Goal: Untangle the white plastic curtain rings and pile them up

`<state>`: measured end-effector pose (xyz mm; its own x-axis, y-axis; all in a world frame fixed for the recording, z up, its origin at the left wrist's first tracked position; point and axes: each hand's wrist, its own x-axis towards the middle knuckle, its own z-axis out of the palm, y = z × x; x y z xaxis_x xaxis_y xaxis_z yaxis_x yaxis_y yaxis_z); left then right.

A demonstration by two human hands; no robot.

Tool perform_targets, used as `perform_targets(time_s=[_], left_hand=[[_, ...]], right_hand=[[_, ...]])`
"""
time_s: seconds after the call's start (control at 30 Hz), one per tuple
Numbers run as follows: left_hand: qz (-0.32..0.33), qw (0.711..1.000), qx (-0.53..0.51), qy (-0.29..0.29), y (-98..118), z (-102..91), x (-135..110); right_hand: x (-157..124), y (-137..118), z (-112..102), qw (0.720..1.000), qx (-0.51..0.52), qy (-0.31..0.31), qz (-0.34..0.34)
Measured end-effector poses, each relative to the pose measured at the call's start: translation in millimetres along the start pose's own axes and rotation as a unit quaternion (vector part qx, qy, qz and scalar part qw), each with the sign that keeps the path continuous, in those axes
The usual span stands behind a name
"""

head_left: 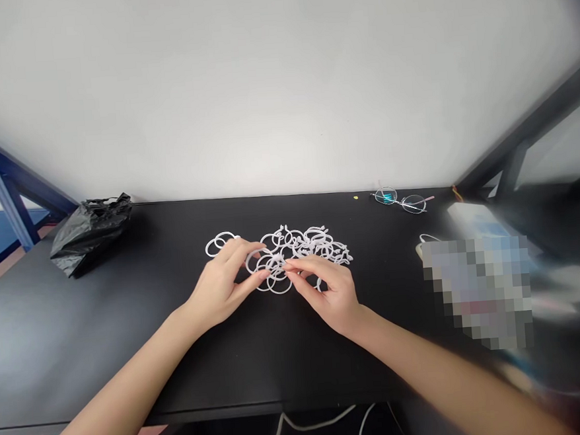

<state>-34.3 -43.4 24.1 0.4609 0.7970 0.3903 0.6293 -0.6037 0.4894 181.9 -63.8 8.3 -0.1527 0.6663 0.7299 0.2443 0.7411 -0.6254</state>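
A heap of several white plastic rings (306, 246) lies in the middle of a black table (79, 325). My left hand (225, 282) reaches in from the left, its thumb and fingers pinching a ring at the heap's near left edge. My right hand (325, 289) comes from the right, its fingertips pinched on rings at the same spot (275, 271). Both hands meet over these rings. A separate pair of white rings (218, 243) lies just left of the heap, behind my left hand.
A crumpled black plastic bag (90, 233) sits at the table's far left. A pair of glasses (401, 200) lies at the far right by the white wall. A blurred-out patch (478, 290) covers items at the right. White cables (314, 422) hang below the front edge.
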Motion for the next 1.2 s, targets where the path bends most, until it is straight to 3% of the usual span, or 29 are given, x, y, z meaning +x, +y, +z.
perform_targets(time_s=[0.13,0.33,1.03,1.2], left_hand=[[-0.012,0.988,0.152,0.041,-15,-4.2,4],[-0.039,0.961,0.271,0.035,-40,-3.3,4],[-0.069,0.944,0.322,-0.012,-50,1.4,-1],[-0.062,0.957,0.284,0.003,-43,-2.6,2]], right_hand=[[1,1,0,1.0,-0.005,0.003,-0.001],[-1,2,-1,1.0,0.005,-0.015,0.003],[-1,5,0,0.999,0.013,-0.027,-0.013],[-1,5,0,0.999,0.014,-0.031,-0.017]])
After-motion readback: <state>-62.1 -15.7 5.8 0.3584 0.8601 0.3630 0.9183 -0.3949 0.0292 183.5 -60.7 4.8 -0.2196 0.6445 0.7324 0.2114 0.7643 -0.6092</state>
